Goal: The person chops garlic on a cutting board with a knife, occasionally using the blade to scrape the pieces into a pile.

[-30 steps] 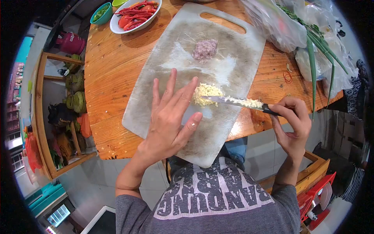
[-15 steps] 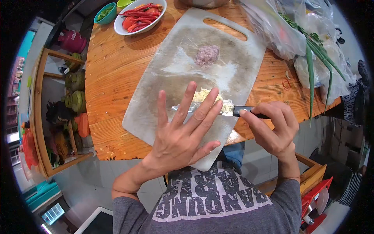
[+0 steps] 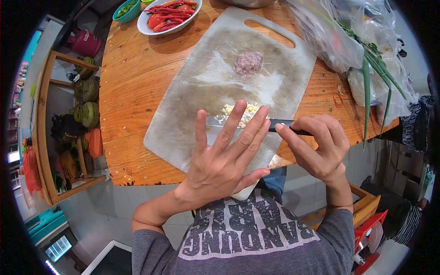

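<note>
My left hand (image 3: 224, 158) is spread palm-down with fingers apart, its fingertips over the blade of a knife. With thumb and fingers, my right hand (image 3: 323, 144) grips the black handle of the knife (image 3: 293, 129). The blade lies low over a worn white cutting board (image 3: 183, 101), partly hidden by my left fingers. Pale yellow chopped bits, which look like garlic (image 3: 251, 108), lie along the blade's far side and show between the fingers. Farther up the board sits a small mound of purplish-pink minced food (image 3: 249, 63).
A white bowl of red chilies and tomatoes (image 3: 169, 18) stands at the table's far left, beside a teal bowl of green pieces (image 3: 127, 11). Plastic bags (image 3: 321, 36) and green scallions (image 3: 367, 87) occupy the right. A red rubber band (image 3: 338, 100) lies on the wooden table (image 3: 128, 105).
My left hand has shifted slightly right relative to the knife handle. Fewer pale bits show on the blade; more lie just beyond it. The view has moved a little.
</note>
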A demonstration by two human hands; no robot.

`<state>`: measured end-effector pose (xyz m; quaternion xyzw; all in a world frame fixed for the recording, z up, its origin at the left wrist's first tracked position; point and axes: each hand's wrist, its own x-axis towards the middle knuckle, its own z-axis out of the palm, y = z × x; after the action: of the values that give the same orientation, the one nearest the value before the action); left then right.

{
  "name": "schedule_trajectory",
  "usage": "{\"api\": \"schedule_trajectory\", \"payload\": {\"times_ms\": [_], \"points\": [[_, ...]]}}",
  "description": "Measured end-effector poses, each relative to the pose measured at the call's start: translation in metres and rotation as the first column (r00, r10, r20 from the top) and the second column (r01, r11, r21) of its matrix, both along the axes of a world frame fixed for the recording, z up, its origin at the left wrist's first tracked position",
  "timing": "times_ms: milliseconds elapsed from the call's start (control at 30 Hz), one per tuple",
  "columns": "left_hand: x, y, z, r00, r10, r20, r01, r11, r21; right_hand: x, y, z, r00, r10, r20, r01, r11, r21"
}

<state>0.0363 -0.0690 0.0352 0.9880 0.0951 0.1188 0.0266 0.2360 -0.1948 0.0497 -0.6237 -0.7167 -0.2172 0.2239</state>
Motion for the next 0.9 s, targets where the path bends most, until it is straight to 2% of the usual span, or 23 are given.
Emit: {"api": "schedule_trajectory", "payload": {"times_ms": [433,567,833,900], "points": [[0.007,0.002,-0.001,1.0,-0.028,-0.007,0.029,0.999,0.04,-0.004,-0.012,0.004,0.997,0.031,0.066,-0.029,0.999,-0.03],[0.01,0.005,-0.001,0.999,-0.037,-0.033,0.037,0.999,-0.024,0.0,-0.015,0.002,0.997,0.007,0.081,-0.005,1.0,-0.02],[0.007,0.019,-0.011,0.997,-0.004,-0.074,0.002,1.0,-0.028,0.009,-0.031,0.007,0.994,-0.104,0.03,0.106,0.993,-0.057],[0.006,0.021,-0.013,0.997,-0.002,-0.083,-0.001,0.999,-0.033,0.012,-0.035,0.009,0.99,-0.124,0.061,0.126,0.991,-0.037]]}}
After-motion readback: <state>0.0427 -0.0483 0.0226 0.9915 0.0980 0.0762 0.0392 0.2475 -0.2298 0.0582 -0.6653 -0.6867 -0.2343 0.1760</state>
